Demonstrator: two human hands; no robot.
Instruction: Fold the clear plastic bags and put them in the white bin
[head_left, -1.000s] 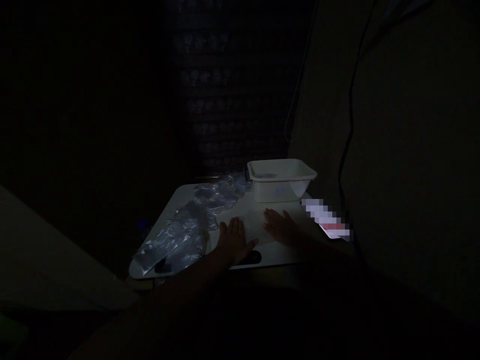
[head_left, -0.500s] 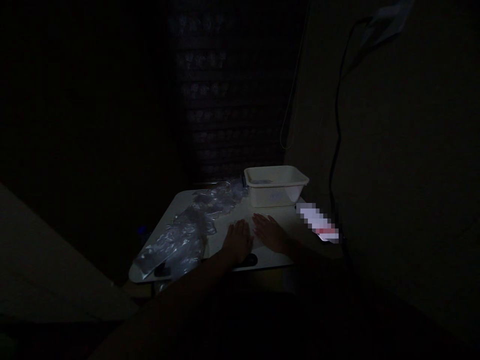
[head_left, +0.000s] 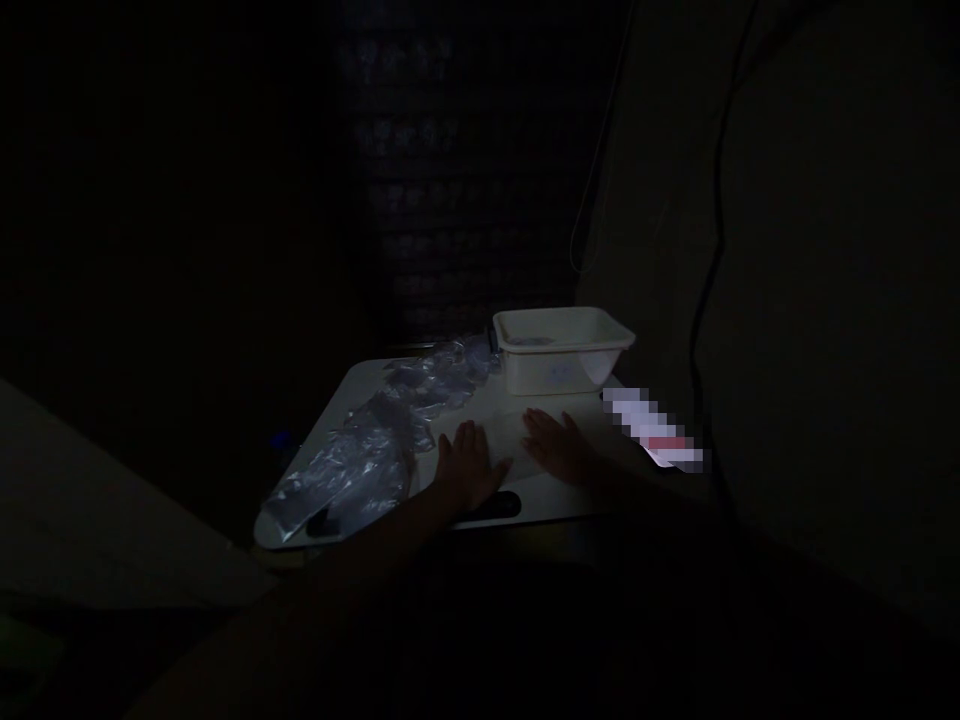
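Both hands lie flat, palms down, near the front of a small white table. My left hand is open with its thumb spread toward the right. Just to its right, my right hand is open too, fingers pointing away and to the left. Between and under them lies a thin, see-through sheet, faint in the dim light; it looks like clear plastic. Left of my left hand, crumpled clear plastic bags spread in a strip toward the back of the table.
A white plastic basin stands at the table's back right, with something pale inside. At the right edge lies a bright, blurred-out screen, perhaps a phone. A dark cable hangs along the right wall. The room is very dark.
My hands have moved apart, the left one to the left and the right one to the right, over the clear sheet. The view has shifted slightly.
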